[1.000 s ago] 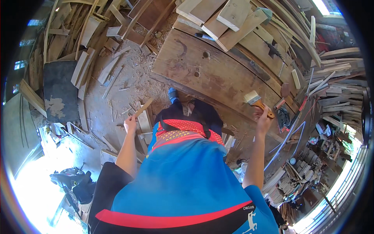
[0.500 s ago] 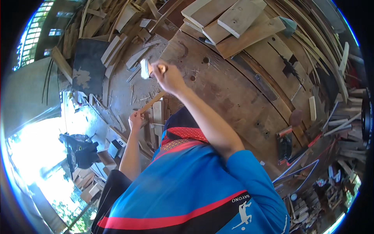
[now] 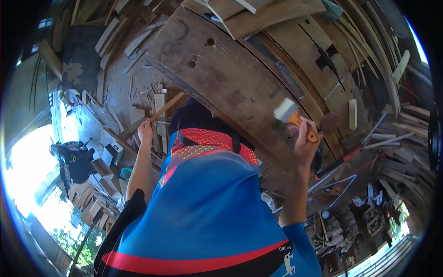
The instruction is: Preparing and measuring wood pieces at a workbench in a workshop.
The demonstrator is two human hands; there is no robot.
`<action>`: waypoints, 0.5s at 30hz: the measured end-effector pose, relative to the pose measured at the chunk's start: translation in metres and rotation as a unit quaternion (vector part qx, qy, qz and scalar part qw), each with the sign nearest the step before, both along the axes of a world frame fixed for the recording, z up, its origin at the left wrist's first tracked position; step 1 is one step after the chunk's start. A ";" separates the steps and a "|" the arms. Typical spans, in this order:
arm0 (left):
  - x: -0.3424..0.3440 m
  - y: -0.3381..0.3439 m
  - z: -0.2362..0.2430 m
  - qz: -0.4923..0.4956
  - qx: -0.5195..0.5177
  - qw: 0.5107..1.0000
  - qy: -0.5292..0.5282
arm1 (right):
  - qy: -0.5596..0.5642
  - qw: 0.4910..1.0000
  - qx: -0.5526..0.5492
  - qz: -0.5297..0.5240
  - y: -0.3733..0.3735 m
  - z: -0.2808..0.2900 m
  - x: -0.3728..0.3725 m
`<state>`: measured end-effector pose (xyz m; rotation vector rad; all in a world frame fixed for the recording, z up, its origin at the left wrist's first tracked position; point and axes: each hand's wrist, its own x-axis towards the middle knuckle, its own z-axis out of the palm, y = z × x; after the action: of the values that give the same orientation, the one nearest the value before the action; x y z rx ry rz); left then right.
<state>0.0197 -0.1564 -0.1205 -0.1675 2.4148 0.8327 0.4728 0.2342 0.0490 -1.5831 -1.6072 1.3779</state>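
A paintbrush [image 3: 292, 117] with pale bristles and an orange wooden handle is gripped in my right hand [image 3: 306, 141], its bristles pointing up and left. It is held above the right part of the brown wooden workbench [image 3: 230, 87]. Off to the left, my left hand [image 3: 145, 131] is closed around a thin wooden stick [image 3: 167, 105], which slants up to the right beside my body. Whether the brush touches the bench top, I cannot tell.
Boards [image 3: 272, 17] lie at the bench's far side. A red-framed saw [image 3: 339, 162] rests near its right end. Wood offcuts [image 3: 110, 34] and shavings cover the floor at left, near a black bag-like object [image 3: 76, 161]. More timber [image 3: 410, 143] is piled at right.
My right hand has swung with the paintbrush from the bench's left end to its right side. The view has shifted; my left hand still holds the stick.
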 end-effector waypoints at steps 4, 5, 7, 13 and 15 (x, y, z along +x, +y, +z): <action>-0.009 0.006 -0.019 0.000 -0.022 0.999 -0.027 | -0.406 0.907 0.074 0.086 -0.017 0.044 0.009; -0.015 0.006 -0.024 -0.010 -0.027 0.999 -0.028 | -0.449 0.886 0.061 0.104 -0.024 0.036 0.007; -0.023 0.009 -0.031 -0.024 -0.020 0.999 -0.027 | -0.424 0.895 0.066 0.120 -0.039 0.020 -0.012; -0.038 0.005 -0.036 -0.023 0.045 0.997 -0.055 | -0.135 0.971 0.080 0.180 -0.041 0.011 -0.124; -0.045 -0.001 -0.046 -0.054 0.026 0.997 -0.047 | 0.076 0.987 0.033 0.138 -0.038 0.008 -0.146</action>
<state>-0.0255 -0.1570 -0.1666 -0.0551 2.2907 0.8188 0.3266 0.1959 0.0570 -1.2205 -1.8070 1.5277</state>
